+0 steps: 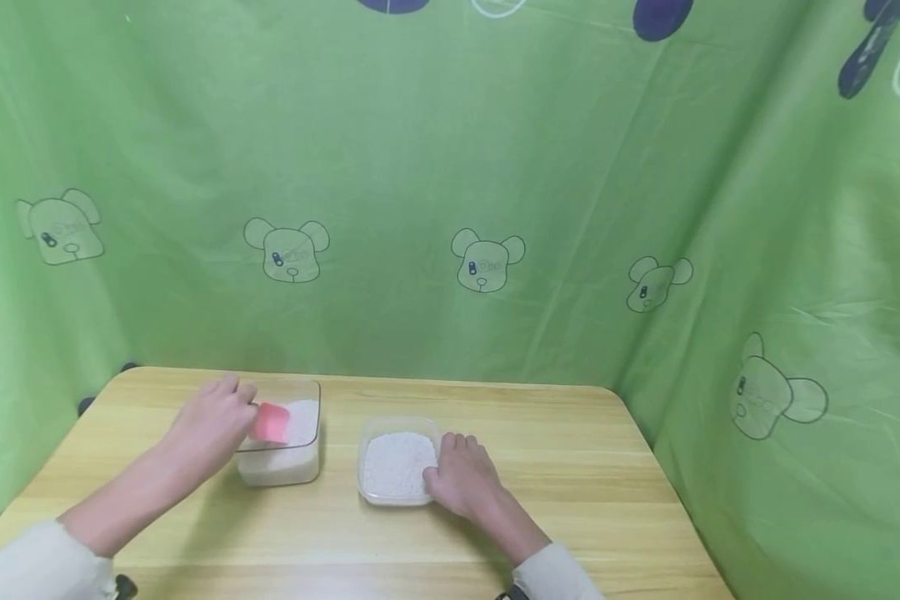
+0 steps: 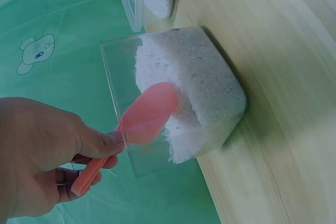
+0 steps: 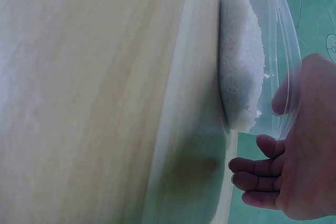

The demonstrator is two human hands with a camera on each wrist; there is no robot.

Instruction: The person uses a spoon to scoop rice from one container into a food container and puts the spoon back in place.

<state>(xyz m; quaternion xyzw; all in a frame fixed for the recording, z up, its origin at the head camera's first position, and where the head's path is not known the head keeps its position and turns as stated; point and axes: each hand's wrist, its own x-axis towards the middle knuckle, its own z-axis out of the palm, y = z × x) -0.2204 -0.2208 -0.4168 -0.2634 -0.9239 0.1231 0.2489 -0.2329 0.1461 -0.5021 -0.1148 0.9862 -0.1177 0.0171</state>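
Fingers, left: through my feed I am seeing the left hand (image 2: 50, 153) pinching a pink scoop (image 2: 149, 114) by its handle — probably to be keeping the blade clear of the knuckles.
Fingers, right: the right hand (image 1: 467, 479) is holding the right rim of a low tub (image 1: 396, 502), thumb over the edge, other fingers loosely bent outside; I am judging this a light, steadying grip.
Blade: it is slanting down inside a deep box (image 1: 279, 479), its tip appearing to meet the white grains (image 1: 306, 422).
Deep box: it is standing on the left, its high walls likely keeping stray grains in.
Low tub: it is sitting just right of the box, apart from it, holding more grains — placed, I am guessing, so neither arm is crossing the other.
Table (image 1: 375, 575): its wooden top is supporting both containers.
Curtain (image 1: 420, 167): green cloth is hanging behind.
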